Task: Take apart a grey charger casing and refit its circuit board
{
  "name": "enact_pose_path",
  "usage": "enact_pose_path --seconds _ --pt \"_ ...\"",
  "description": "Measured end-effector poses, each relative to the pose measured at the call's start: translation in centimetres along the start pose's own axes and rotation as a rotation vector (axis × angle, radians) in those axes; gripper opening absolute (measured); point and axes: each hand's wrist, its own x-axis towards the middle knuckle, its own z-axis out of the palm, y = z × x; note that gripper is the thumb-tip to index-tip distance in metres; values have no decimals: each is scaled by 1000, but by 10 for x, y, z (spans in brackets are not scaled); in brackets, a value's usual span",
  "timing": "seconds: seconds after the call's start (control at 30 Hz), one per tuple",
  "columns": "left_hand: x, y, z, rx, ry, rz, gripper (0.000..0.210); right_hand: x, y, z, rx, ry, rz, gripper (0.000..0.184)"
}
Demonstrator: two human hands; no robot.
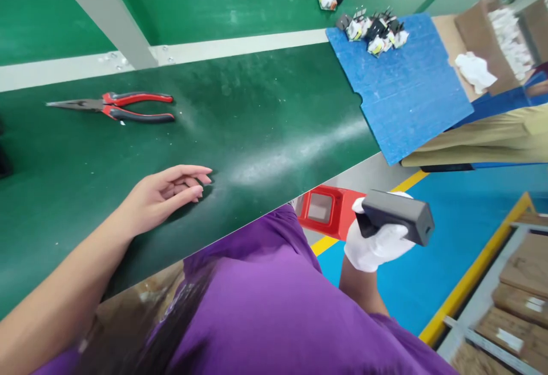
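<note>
Red-handled pliers [112, 105] lie closed at the far left of the green tabletop [265, 129], well apart from both hands, with bare surface between. The bare left hand [165, 195] rests flat on the tabletop, its grip released, fingers loosely curled, holding nothing. Farther right, below the tabletop edge, the white-gloved right hand [377, 238] clenches a dark grey block [398, 215] beside a red box [329, 210]. No writing is legible. Small parts [377, 29] sit on a blue board [402, 89].
</note>
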Motion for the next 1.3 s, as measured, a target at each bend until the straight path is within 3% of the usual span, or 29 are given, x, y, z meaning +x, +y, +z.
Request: enact_pose_path --seconds 0.17,0.33,0.47,0.63,0.77,0.87,1.1,1.23,1.3 --pt "0 1 0 20 -2 -12 48 1 6 29 -32 -49 109 43" --pt "-1 2 -1 12 -5 15 48 0 5 11 94 58 67 34" --pt "-1 1 -1 -16 -20 31 39 0 1 13 26 -89 110 31" --pt "-2 1 1 -47 3 40 41 3 -6 19 74 -63 182 34" --pt "0 1 1 -25 5 48 43 12 -20 13 173 -196 306 27" --pt "0 0 3 25 4 75 46 23 -37 16 421 -359 391 41" --pt "-7 22 14 236 0 250 47 46 -83 59 870 -694 870 47" --pt "-7 53 23 303 14 458 56 42 -105 83 965 -956 1000 48" --pt "-5 65 25 269 60 541 58 39 -115 92 1000 -1025 1023 45"
